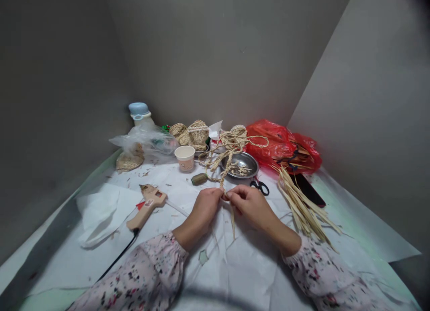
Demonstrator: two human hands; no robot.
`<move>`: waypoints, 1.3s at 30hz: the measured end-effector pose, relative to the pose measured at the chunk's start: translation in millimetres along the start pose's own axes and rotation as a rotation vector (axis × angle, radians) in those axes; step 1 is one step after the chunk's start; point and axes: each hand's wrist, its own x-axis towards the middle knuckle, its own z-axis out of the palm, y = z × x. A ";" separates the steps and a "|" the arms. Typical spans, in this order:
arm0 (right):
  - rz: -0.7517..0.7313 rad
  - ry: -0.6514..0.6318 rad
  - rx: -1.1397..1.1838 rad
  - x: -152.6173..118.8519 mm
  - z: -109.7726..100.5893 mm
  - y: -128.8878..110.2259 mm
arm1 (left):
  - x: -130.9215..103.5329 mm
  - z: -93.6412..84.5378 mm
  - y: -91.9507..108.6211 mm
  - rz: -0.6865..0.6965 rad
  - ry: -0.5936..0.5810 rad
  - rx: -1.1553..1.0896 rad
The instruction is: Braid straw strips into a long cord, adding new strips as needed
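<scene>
The braided straw cord (229,162) is at the middle of the table, its near end between the person's two hands and its looped length trailing away to the far side. The left hand (207,204) is mostly closed, thumb and fingers pinched on that end; the right hand (250,201) is curled, its fingertips pinching the same spot from the right. Loose strands (233,221) hang from the fingers toward the near side.

Just beyond the left hand lies a dark spool (199,179), with a paper cup (185,160) standing farther off. The cord passes over the left side of a metal bowl (251,159) holding straw scraps; black-handled scissors (260,186) lie just nearer. To the right, a straw bundle (302,208) rests beside a dark flat object (309,190), with a red plastic bag (268,140) behind. Woven pieces (199,134) stand along the far side. On the left are a glue gun (148,209), a clear plastic bag (149,135) and a blue-lidded bottle (138,108).
</scene>
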 end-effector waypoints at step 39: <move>-0.332 -0.107 -0.151 78.7 -5.6 -31.8 | -17.8 5.0 -1.5 0.338 -0.314 0.403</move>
